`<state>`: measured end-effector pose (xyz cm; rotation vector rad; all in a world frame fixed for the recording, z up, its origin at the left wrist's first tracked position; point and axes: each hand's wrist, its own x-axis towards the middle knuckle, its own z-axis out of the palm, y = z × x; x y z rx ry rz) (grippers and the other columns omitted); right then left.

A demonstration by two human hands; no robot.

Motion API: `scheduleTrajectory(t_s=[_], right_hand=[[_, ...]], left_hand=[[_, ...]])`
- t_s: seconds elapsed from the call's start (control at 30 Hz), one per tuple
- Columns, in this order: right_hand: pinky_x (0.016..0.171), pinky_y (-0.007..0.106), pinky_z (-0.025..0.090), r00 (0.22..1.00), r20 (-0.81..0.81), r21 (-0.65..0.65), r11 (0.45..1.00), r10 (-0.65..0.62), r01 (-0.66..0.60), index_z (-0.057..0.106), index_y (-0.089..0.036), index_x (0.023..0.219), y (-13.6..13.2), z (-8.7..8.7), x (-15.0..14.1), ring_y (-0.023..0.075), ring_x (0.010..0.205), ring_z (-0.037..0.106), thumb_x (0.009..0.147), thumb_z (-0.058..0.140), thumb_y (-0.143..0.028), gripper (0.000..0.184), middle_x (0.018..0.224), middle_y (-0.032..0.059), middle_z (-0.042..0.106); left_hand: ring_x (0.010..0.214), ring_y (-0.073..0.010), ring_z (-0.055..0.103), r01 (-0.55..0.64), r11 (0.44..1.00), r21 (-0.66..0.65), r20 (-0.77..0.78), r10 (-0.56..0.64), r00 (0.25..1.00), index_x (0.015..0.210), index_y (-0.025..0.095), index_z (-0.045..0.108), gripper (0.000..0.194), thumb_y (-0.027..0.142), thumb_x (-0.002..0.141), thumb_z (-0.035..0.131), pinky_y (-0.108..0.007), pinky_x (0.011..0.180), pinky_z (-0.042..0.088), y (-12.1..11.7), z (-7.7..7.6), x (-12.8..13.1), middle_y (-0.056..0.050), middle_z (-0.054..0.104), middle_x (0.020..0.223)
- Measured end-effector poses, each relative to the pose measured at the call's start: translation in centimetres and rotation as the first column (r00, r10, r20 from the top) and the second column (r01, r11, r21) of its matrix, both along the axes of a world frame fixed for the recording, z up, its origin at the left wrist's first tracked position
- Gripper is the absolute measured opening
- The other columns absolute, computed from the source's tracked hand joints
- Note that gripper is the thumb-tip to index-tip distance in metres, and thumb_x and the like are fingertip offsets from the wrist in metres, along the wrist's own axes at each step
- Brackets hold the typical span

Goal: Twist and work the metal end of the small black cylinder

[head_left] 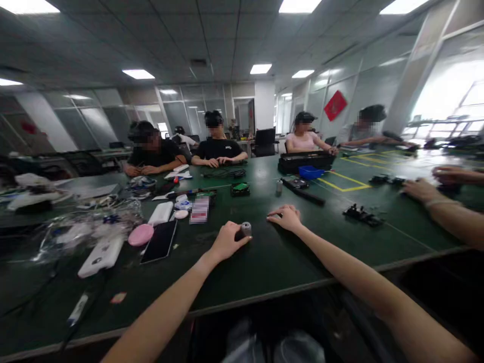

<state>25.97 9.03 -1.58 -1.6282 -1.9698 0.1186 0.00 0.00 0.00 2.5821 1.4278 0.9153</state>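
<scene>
Left hand (pixel 229 241): wrapped around a gray metal cylinder (pixel 246 229), thumb along the near side. Cylinder stands roughly upright, holed end up, forward of the near edge. Left forearm runs in from bottom left. Right hand (pixel 288 218): low over the counter (pixel 260 267), palm down, fingers bent, thumb and index reaching toward the cylinder but apart from it. Can't tell if the fingertips pinch anything. Right forearm comes in from the lower right corner.

Surface is dark green, slightly glossy. Second cylinder (pixel 279 186) stands beyond the right hand, just beside a black bar (pixel 304 192). Blue tray (pixel 310 173) behind that. Room: office, lit ceiling panels (pixel 260 69), glass partitions, several co-workers seated on the far side.

Edges: near edge runs below both forearms. Green surface shows between the hands and on toward a circuit board (pixel 240 188). Left side is tighter: dark phone-like slab (pixel 159 243), pink disc (pixel 140 235), clear plastic bags (pixel 91 229). Right side: black assembly (pixel 362 215), then a co-worker's hands (pixel 421 191).
</scene>
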Motion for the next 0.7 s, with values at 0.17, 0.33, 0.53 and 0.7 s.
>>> scheduleTrajectory(t_s=[0.17,0.33,0.53,0.7], right_hand=[[0.088,0.047,0.032,0.999,-0.016,0.004,0.999,-0.039,0.039,0.078,-0.035,0.087,0.0,-0.2,-0.1,0.0327,0.108,0.046,0.075,0.069,-0.055,0.025,0.104,0.0060,0.064],[0.091,0.047,0.043,0.999,-0.051,0.037,0.999,0.004,-0.002,0.067,-0.020,0.103,-0.1,-0.3,-0.3,0.0257,0.105,0.055,0.088,0.061,-0.042,0.027,0.111,0.0074,0.062],[0.091,0.042,0.045,0.961,-0.152,0.221,0.955,0.232,-0.196,0.069,-0.020,0.098,-1.7,0.9,-2.1,0.0219,0.098,0.060,0.092,0.059,-0.033,0.018,0.100,0.0064,0.067],[0.090,0.036,0.044,0.853,-0.179,0.362,0.839,0.491,-0.407,0.072,-0.024,0.098,-4.7,2.1,-4.6,0.0206,0.097,0.060,0.090,0.061,-0.031,0.015,0.096,0.0042,0.069]], left_hand=[[0.088,-0.0239,0.058,-0.002,1.000,-0.006,0.011,0.002,1.000,0.089,0.016,0.068,0.031,0.046,0.083,0.065,-0.034,0.079,0.046,-0.1,-0.1,0.0,-0.007,0.067,0.087],[0.093,-0.0240,0.058,-0.009,1.000,-0.018,0.020,0.009,1.000,0.107,0.018,0.066,0.037,0.045,0.083,0.066,-0.035,0.082,0.046,-0.1,-0.3,-0.1,-0.007,0.067,0.096],[0.097,-0.0239,0.057,-0.003,1.000,-0.016,0.007,0.003,1.000,0.129,0.023,0.055,0.049,0.041,0.084,0.066,-0.036,0.085,0.044,-0.4,-0.1,-0.1,-0.007,0.066,0.105],[0.096,-0.0235,0.056,0.017,1.000,0.007,-0.022,-0.017,1.000,0.129,0.026,0.055,0.048,0.037,0.084,0.068,-0.035,0.083,0.043,-0.7,0.3,0.2,-0.004,0.067,0.102]])
